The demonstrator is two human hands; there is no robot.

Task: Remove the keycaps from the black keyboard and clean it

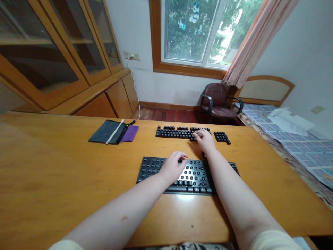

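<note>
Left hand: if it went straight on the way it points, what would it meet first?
Probably the right hand, ahead near the rows of loose keycaps; depth is unclear, so the left hand might pass beneath.

The keyboard point(197, 177) is laid on the bench point(78, 187), caps point(191, 189) fitted along its near edge, many switches point(153, 166) left bare. Left hand point(172, 166) is held over it, right hand point(205, 140) over loose keycaps point(173, 133) lined up beyond.

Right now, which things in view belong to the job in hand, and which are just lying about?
In the job:
Partly stripped computer keyboard, beneath the left hand
Loose keycaps, laid in rows by the right hand

Apparently lying about:
Grey pouch
White strip
Purple cloth
Burgundy armchair
</note>
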